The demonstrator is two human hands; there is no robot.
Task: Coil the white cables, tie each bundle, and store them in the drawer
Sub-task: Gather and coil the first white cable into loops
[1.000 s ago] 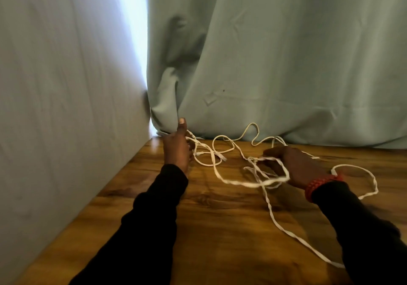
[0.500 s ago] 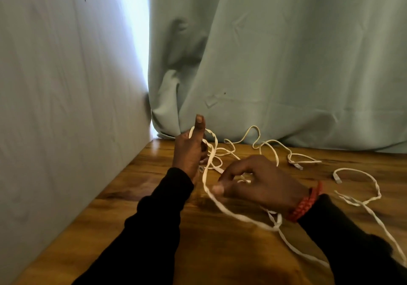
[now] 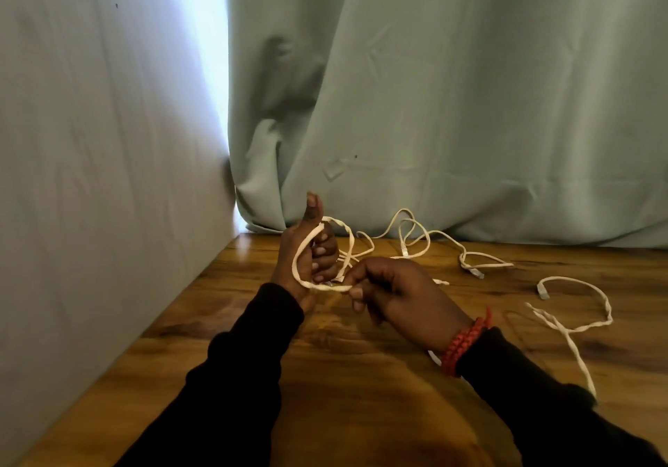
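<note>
coiling the first cable, one loop around the left hand

the left hand (image 3: 311, 260) is upright with the thumb up and its fingers curled on the cable (image 3: 303, 249), which runs in a loop over the back of the hand and under the palm; the right hand (image 3: 394, 293) pinches the same cable just beside the left palm, feeding it round. the rest trails slack across the table (image 3: 253, 322) to the right, with plugs lying loose near the curtain (image 3: 470, 105); i cannot tell whether it is one cable or several. i judge the coiling barely begun, nothing tied. the next move calls for drawing in slack and laying another turn without tangling. no drawer or other container is in view, so nothing is stored.
</note>
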